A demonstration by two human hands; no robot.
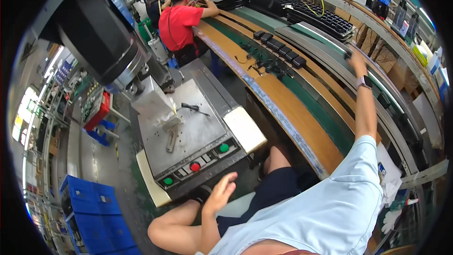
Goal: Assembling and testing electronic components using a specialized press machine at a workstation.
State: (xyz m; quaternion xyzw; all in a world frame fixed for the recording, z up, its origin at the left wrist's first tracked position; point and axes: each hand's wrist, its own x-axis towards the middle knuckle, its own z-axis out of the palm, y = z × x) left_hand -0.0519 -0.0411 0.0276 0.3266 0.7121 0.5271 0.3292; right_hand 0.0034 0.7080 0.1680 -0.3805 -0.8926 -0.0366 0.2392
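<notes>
Left hand (220, 195), loosely open and empty, has a round green button (224, 148) ahead; careless reaching could press it. Right hand (358, 61), closure and grip unclear, has a small black object (348, 55) at its fingertips.

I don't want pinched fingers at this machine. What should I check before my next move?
1. Left hand away from the metal block: ok, open over the lap.
2. Left hand off the green buttons and red button: ok, apart from them.
3. Metal plate free of loose items: not ok, a short black cable lies on it.
4. Right hand away from the block: ok, stretched far to the right.
5. Right hand's grip secure: cannot tell, too blurred.
</notes>
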